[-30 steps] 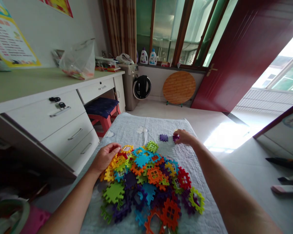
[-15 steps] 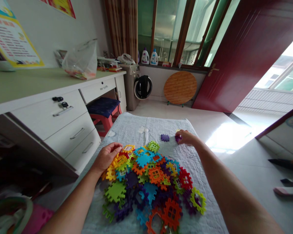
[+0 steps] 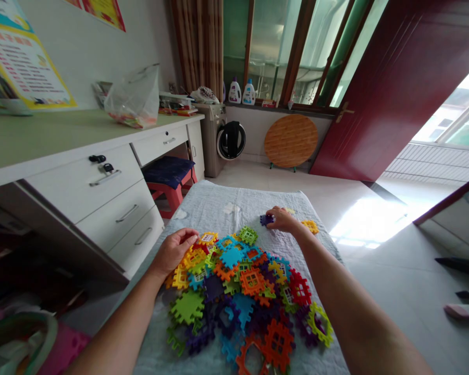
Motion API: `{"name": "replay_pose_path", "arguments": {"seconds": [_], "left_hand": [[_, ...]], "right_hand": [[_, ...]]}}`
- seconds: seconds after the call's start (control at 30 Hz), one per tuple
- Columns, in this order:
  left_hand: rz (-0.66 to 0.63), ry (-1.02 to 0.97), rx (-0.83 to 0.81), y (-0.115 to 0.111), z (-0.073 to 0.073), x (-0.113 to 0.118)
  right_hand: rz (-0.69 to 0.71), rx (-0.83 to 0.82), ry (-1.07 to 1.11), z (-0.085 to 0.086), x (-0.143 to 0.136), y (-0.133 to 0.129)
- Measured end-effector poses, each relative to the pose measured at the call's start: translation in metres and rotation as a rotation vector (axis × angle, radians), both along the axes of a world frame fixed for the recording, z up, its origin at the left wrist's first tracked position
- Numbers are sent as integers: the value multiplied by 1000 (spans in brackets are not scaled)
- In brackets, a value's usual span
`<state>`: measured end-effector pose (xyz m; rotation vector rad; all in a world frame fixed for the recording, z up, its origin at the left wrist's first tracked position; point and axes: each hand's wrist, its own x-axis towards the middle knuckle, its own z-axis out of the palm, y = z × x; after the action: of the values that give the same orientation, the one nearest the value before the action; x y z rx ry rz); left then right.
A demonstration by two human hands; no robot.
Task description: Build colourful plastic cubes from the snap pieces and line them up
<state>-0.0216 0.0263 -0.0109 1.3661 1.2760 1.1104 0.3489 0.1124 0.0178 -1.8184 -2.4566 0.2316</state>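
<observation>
A heap of colourful plastic interlocking tiles (image 3: 234, 258), notched along their edges and some with window grids, lies on the light cloth (image 3: 214, 200). At the heap's left edge is my left hand (image 3: 175, 251), closed with thumb against fingers beside a yellow tile with a white grid (image 3: 208, 238); what its fingertips hold, if anything, is hidden. Beyond the heap, my right hand (image 3: 282, 219) pinches the right side of a purple tile (image 3: 266, 220) at the cloth. A yellow tile (image 3: 310, 226) lies right of that wrist, and a pale yellow-green piece (image 3: 289, 211) is partly covered behind the hand.
The cloth-covered surface ends near the floor (image 3: 254, 179) ahead. To the left stand a white desk with drawers (image 3: 113, 195) and a red stool with a dark cushion (image 3: 168, 172). A pink container (image 3: 64, 346) is at lower left.
My right hand has moved left to the purple tile that lay apart on the cloth. A yellow tile formerly behind my hand and forearm now shows. My left hand stays put.
</observation>
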Motion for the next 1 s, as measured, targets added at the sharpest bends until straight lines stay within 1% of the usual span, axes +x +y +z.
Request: {"name": "replay_pose_path", "arguments": {"seconds": [0.17,0.4,0.47,0.6,0.67,0.73,0.9,1.0], "left_hand": [[12,3,12,2,-3,0],[17,8,21,0,-1,1],[14,0,15,0,-1,0],[2,-7,13,1,-3,0],[2,-8,14,2,-4,-1],[8,-8,11,1,-3,0],[-10,-5,9,2,-2,-1],[-18,2,20,3,-4,-2]], "right_hand": [[-7,25,-6,5,10,-3],[-38,27,10,2,16,-7],[-50,51,61,6,21,-5],[-125,152,239,17,33,-1],[-125,147,215,19,34,-1],[-95,102,153,16,32,-4],[-61,24,64,2,17,-12],[-61,12,27,0,13,-12]]}}
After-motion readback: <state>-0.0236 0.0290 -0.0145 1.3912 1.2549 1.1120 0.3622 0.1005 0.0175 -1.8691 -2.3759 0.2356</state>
